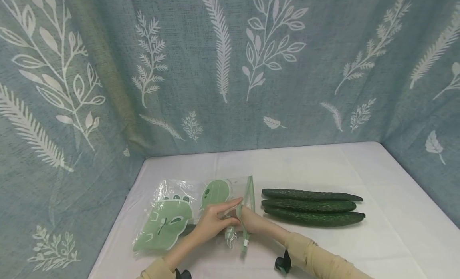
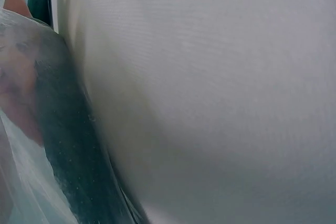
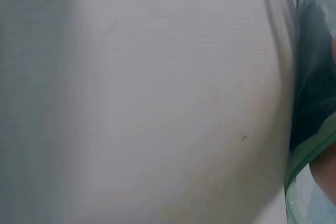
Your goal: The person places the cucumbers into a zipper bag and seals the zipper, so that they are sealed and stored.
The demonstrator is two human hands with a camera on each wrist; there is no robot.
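Observation:
A clear zip bag (image 1: 195, 185) with green cartoon prints lies on its side, its green-edged mouth (image 1: 250, 187) facing right. One cucumber (image 2: 73, 140) is inside along the near side, seen through the plastic in the left wrist view; its dark end (image 3: 312, 72) also shows in the right wrist view. My left hand (image 1: 212, 221) holds the bag near its mouth, index finger and thumb spread at the rim. Through the mouth reaches my right hand (image 1: 249, 220), gripping the cucumber inside; its fingers are partly hidden by the plastic and the left hand.
Three cucumbers lie side by side right of the bag: a far one (image 1: 309, 195), a middle one (image 1: 309, 206) and a near one (image 1: 316, 218). A white cloth covers the table (image 1: 388, 239). Blue-green curtains (image 1: 230, 123) with white leaf prints stand behind and at both sides.

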